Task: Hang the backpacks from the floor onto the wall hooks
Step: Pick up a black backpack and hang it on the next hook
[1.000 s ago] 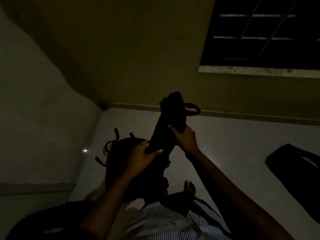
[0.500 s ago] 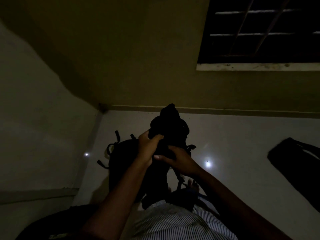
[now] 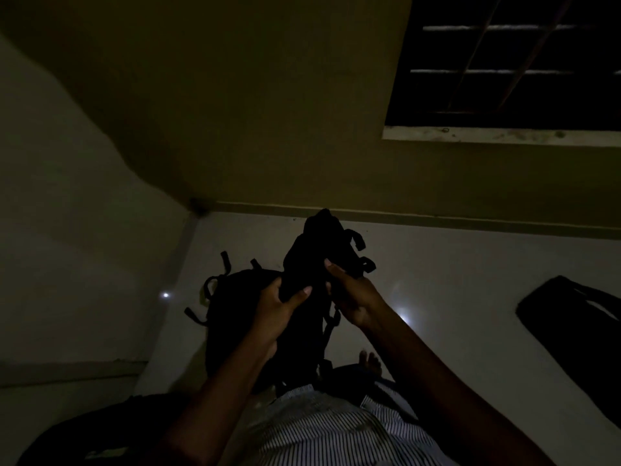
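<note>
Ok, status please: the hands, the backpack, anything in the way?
Left hand and right hand both grip the black backpack, held up in front. Second backpack lies on the floor behind it. Dark bag far right, clear of hands.

Dim corner on my feed.
I see olive walls, a pale glossy floor, a dark barred window upper right.
</note>
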A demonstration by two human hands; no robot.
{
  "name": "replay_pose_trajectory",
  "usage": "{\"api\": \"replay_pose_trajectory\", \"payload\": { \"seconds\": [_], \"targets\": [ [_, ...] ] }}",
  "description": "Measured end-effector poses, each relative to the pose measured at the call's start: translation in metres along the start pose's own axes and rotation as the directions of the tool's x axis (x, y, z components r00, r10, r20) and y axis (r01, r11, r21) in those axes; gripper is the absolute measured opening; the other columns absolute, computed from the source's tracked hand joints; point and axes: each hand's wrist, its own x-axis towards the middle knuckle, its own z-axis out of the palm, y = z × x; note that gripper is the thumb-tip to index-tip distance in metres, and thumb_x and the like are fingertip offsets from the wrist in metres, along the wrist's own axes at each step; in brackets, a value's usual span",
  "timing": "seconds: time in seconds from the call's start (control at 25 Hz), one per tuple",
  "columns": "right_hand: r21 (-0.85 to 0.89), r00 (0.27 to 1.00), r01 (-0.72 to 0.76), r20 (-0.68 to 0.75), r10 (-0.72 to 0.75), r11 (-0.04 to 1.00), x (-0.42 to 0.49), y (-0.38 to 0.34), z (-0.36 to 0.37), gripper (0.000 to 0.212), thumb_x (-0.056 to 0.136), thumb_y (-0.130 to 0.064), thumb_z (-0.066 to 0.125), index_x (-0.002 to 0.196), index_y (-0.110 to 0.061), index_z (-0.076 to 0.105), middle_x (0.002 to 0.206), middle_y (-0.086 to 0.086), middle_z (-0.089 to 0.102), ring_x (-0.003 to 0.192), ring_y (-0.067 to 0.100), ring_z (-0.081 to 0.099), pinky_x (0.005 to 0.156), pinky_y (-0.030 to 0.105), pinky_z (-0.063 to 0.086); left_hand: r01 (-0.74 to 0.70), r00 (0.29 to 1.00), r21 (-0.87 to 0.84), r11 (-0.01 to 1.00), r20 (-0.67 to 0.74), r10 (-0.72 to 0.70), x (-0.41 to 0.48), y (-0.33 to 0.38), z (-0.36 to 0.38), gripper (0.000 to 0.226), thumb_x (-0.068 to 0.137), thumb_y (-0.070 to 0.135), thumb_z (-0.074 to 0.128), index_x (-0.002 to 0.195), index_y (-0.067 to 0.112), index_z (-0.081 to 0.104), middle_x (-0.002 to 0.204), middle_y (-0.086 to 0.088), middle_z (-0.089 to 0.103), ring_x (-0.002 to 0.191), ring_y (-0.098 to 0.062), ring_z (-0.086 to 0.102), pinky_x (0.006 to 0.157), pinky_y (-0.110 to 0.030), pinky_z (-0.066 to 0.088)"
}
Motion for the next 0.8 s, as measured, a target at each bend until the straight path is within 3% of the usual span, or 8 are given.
{"api": "replay_pose_trajectory", "payload": {
  "seconds": [0.08, 0.16, 0.24, 0.4, 0.52, 0.6, 0.68, 0.8],
  "targets": [
    [-0.097, 0.998, 0.041, -0.034, -0.044, 0.994, 0.005, -0.003, 0.007, 0.034, 0.088, -0.009, 0.06, 0.12, 0.003, 0.058, 0.118, 0.015, 0.063, 0.1, 0.024, 0.063, 0.091, 0.03, 0.053, 0.007, 0.999, 0.062, 0.998, 0.034, -0.009, 0.008, -0.002, -0.005, 0.039, 0.086, 0.017, 0.062, 0.124, 0.012, 0.055, 0.119, -0.009, 0.064, 0.104, -0.02, 0.064, 0.088, -0.028, 0.052],
    [-0.26, 0.994, 0.067, -0.068, -0.087, 0.963, 0.01, -0.007, 0.01, 0.034, 0.085, -0.01, 0.066, 0.114, 0.006, 0.061, 0.104, 0.017, 0.066, 0.076, 0.019, 0.063, 0.064, 0.022, 0.058, 0.029, 0.997, 0.205, 0.978, 0.07, -0.044, 0.017, -0.006, -0.013, 0.043, 0.088, 0.021, 0.059, 0.129, 0.011, 0.052, 0.13, -0.008, 0.058, 0.112, -0.02, 0.058, 0.093, -0.027, 0.048],
    [-0.447, 0.991, 0.065, -0.077, -0.11, 0.892, 0.02, -0.008, 0.005, 0.036, 0.082, -0.01, 0.069, 0.111, 0.009, 0.062, 0.109, 0.023, 0.066, 0.068, 0.017, 0.061, 0.052, 0.018, 0.055, 0.041, 0.994, 0.342, 0.939, 0.081, -0.073, 0.021, -0.008, -0.019, 0.045, 0.089, 0.021, 0.057, 0.132, 0.01, 0.049, 0.132, -0.002, 0.052, 0.12, -0.02, 0.053, 0.098, -0.025, 0.042],
    [-0.82, 0.989, 0.084, 0.001, -0.145, 0.565, 0.022, 0.0, 0.004, 0.036, 0.077, -0.019, 0.075, 0.094, 0.011, 0.068, 0.09, 0.018, 0.066, 0.077, 0.024, 0.061, 0.062, 0.028, 0.048, -0.107, 0.994, 0.313, 0.944, 0.022, 0.105, 0.023, 0.005, -0.021, 0.041, 0.09, -0.003, 0.048, 0.13, 0.008, 0.049, 0.134, -0.012, 0.053, 0.119, -0.02, 0.052, 0.094, -0.021, 0.043],
    [-0.904, 0.98, 0.196, 0.163, -0.118, 0.38, 0.011, -0.007, 0.02, 0.031, 0.076, -0.022, 0.075, 0.059, -0.007, 0.055, 0.063, 0.007, 0.053, 0.06, 0.015, 0.049, 0.052, 0.025, 0.03, -0.308, 0.948, 0.462, 0.832, 0.225, 0.225, 0.046, 0.026, -0.027, 0.058, 0.087, -0.01, 0.046, 0.139, 0.014, 0.038, 0.142, -0.006, 0.043, 0.131, -0.015, 0.039, 0.107, -0.025, 0.034],
    [-0.92, 0.957, 0.281, 0.246, -0.155, 0.273, 0.005, -0.02, 0.03, 0.034, 0.076, -0.023, 0.075, 0.056, -0.007, 0.053, 0.061, 0.004, 0.052, 0.059, 0.012, 0.048, 0.051, 0.023, 0.028, -0.36, 0.912, 0.548, 0.755, 0.376, 0.163, 0.06, 0.044, -0.03, 0.048, 0.089, 0.0, 0.051, 0.134, 0.014, 0.046, 0.137, -0.006, 0.05, 0.126, -0.017, 0.046, 0.105, -0.026, 0.038],
    [-0.906, 0.932, 0.342, 0.292, -0.216, 0.25, -0.001, -0.035, 0.037, 0.03, 0.076, -0.022, 0.075, 0.073, 0.006, 0.066, 0.071, 0.009, 0.059, 0.069, 0.015, 0.054, 0.055, 0.023, 0.034, -0.404, 0.897, 0.592, 0.697, 0.404, 0.177, 0.068, 0.06, -0.033, 0.033, 0.089, 0.005, 0.053, 0.122, 0.007, 0.058, 0.124, -0.009, 0.061, 0.111, -0.014, 0.056, 0.089, -0.013, 0.043],
    [-0.88, 0.923, 0.364, 0.296, -0.246, 0.306, -0.008, -0.051, 0.044, 0.02, 0.076, -0.02, 0.076, 0.084, -0.002, 0.072, 0.069, 0.003, 0.064, 0.066, 0.012, 0.058, 0.061, 0.023, 0.042, -0.49, 0.871, 0.552, 0.675, 0.339, 0.355, 0.075, 0.077, -0.038, 0.024, 0.087, -0.002, 0.054, 0.108, -0.006, 0.065, 0.111, -0.02, 0.066, 0.08, 0.016, 0.059, 0.07, 0.001, 0.041]
  ]
}}
